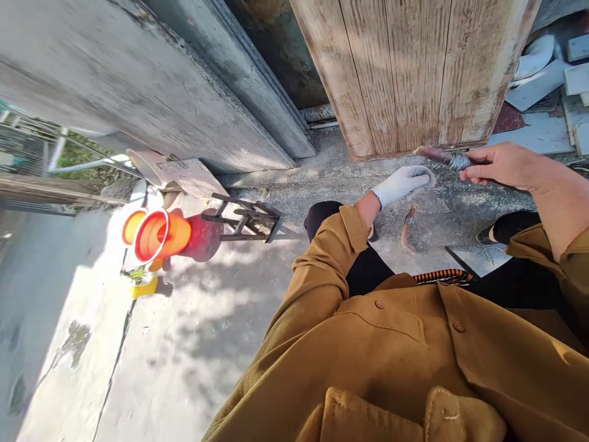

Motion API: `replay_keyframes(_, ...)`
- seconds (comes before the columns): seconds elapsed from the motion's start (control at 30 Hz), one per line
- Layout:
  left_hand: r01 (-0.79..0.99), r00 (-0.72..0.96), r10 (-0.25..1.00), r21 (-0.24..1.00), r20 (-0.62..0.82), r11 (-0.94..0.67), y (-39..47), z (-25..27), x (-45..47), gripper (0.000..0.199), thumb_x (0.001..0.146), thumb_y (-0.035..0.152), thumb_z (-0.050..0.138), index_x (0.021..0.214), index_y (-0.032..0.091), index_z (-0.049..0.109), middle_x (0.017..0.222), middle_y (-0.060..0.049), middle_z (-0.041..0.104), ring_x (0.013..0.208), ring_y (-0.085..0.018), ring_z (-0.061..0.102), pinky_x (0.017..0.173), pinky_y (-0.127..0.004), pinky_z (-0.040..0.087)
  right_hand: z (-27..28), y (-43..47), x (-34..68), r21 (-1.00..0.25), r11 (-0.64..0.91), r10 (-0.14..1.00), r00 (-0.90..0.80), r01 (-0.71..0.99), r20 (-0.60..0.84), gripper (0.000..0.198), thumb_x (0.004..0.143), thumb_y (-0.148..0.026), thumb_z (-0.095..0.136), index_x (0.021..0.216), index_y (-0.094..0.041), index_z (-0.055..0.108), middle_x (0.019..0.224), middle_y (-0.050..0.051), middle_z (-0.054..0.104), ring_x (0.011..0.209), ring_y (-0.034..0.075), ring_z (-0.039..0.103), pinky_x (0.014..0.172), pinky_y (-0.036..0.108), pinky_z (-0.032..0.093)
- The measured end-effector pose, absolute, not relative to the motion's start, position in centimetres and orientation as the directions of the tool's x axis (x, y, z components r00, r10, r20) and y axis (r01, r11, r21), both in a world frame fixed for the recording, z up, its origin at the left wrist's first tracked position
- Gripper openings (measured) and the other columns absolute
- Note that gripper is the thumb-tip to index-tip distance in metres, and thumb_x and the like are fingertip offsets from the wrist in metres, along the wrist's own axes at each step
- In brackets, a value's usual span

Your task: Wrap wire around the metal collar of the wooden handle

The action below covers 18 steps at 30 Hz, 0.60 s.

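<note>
My left hand (403, 185), in a white knit glove, is held out over the concrete with its fingers curled and pressed together. Whether anything is inside them is hidden. Bare, my right hand (508, 164) grips a brownish wire-wrapped stick (446, 158), its fingers closed near the coil of silver wire. The stick's free tip points left, just above my gloved fingers, and appears apart from them. Below my left hand, a curved brown piece (407, 236), like a bent stick or horn, lies on the ground between my feet.
A weathered wooden plank panel (405, 73) stands ahead. To the left are a small dark wooden stool (248, 219), orange-red buckets (161, 234) and a yellow object (145, 288). White pipe and board scraps (543, 80) are piled at right. A striped woven edge (444, 276) shows beneath me.
</note>
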<state>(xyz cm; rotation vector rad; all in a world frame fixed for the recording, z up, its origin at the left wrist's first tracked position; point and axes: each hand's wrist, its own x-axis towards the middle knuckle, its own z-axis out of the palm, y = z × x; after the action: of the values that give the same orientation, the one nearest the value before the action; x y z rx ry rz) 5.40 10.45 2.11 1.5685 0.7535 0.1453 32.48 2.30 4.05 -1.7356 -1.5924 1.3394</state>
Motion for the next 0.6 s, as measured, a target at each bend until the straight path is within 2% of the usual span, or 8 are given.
replay_keyframes(0.07,0.312,0.794,0.505,0.940,-0.339,0.140,10.1,1.6,5.5,0.024,0.111,0.037,0.061,0.109,0.016,0.073,0.065,0.005,0.055,0.054,-0.009,0.046,0.057,-0.023,0.040,3.8,2.5,30.5,-0.916,-0.302,0.952,0.031,0.265,-0.304,0.025,0.094,-0.042,0.084,0.088,-0.021,0.072,0.085,0.007,0.071,0.071,0.016,0.054,0.069,0.032,0.048)
replay_keyframes(0.13,0.265,0.813,0.485,0.946,-0.324,0.188,9.9,1.3,5.7,0.025,0.110,0.040,0.067,0.109,0.016,0.073,0.063,0.005,0.056,0.055,-0.010,0.050,0.057,-0.021,0.041,3.4,3.1,28.7,-0.941,-0.305,0.950,0.123,0.150,-0.288,0.025,0.096,-0.039,0.082,0.088,-0.023,0.065,0.091,0.008,0.070,0.076,0.018,0.057,0.072,0.033,0.051)
replay_keyframes(0.17,0.249,0.819,0.476,0.947,-0.319,0.204,9.8,1.1,5.7,0.026,0.109,0.041,0.070,0.107,0.015,0.073,0.064,0.004,0.059,0.057,-0.010,0.054,0.058,-0.021,0.042,3.2,3.5,28.1,-0.929,-0.320,0.943,0.162,0.188,-0.292,0.023,0.098,-0.037,0.079,0.089,-0.023,0.063,0.091,0.008,0.070,0.077,0.019,0.058,0.073,0.034,0.052)
replay_keyframes(0.23,0.223,0.837,0.449,0.944,-0.312,0.242,9.8,0.9,5.8,0.027,0.104,0.041,0.077,0.101,0.014,0.074,0.066,0.002,0.065,0.061,-0.010,0.059,0.061,-0.020,0.044,2.8,4.3,27.9,-0.825,-0.333,0.941,0.219,0.457,-0.258,0.018,0.101,-0.036,0.072,0.092,-0.025,0.062,0.092,0.010,0.071,0.083,0.025,0.061,0.080,0.039,0.054)
replay_keyframes(0.3,0.196,0.844,0.433,0.934,-0.316,0.300,9.9,0.8,5.6,0.027,0.101,0.039,0.080,0.095,0.014,0.074,0.070,-0.001,0.070,0.063,-0.010,0.063,0.065,-0.021,0.048,2.2,4.9,28.8,-0.567,-0.289,0.955,0.191,0.771,-0.228,0.011,0.101,-0.035,0.070,0.098,-0.025,0.065,0.100,0.016,0.074,0.095,0.032,0.066,0.088,0.045,0.053)
replay_keyframes(0.4,0.187,0.834,0.417,0.897,-0.360,0.401,10.0,0.5,5.3,0.028,0.097,0.038,0.083,0.087,0.014,0.074,0.076,-0.005,0.076,0.064,-0.013,0.069,0.071,-0.027,0.056,1.0,4.7,31.0,-0.267,-0.180,0.887,0.039,0.947,-0.460,0.008,0.091,-0.031,0.076,0.097,-0.025,0.073,0.095,0.017,0.078,0.092,0.035,0.069,0.084,0.046,0.052)
replay_keyframes(0.5,0.188,0.853,0.371,0.879,-0.367,0.438,10.1,0.4,5.2,0.033,0.093,0.041,0.087,0.079,0.014,0.073,0.071,-0.006,0.074,0.060,-0.015,0.069,0.071,-0.031,0.059,0.6,3.7,32.3,-0.374,-0.077,0.594,-0.259,0.924,-0.761,0.009,0.077,-0.033,0.083,0.081,-0.026,0.080,0.071,0.006,0.072,0.070,0.026,0.065,0.069,0.039,0.049)
replay_keyframes(0.6,0.166,0.867,0.362,0.883,-0.342,0.438,10.0,0.5,5.4,0.042,0.091,0.047,0.091,0.073,0.014,0.070,0.062,-0.004,0.069,0.055,-0.015,0.066,0.071,-0.032,0.060,1.9,2.7,32.5,-0.636,-0.100,0.296,-0.587,0.765,-0.753,0.028,0.079,-0.044,0.082,0.098,-0.026,0.092,0.073,0.002,0.073,0.069,0.022,0.064,0.067,0.034,0.048)
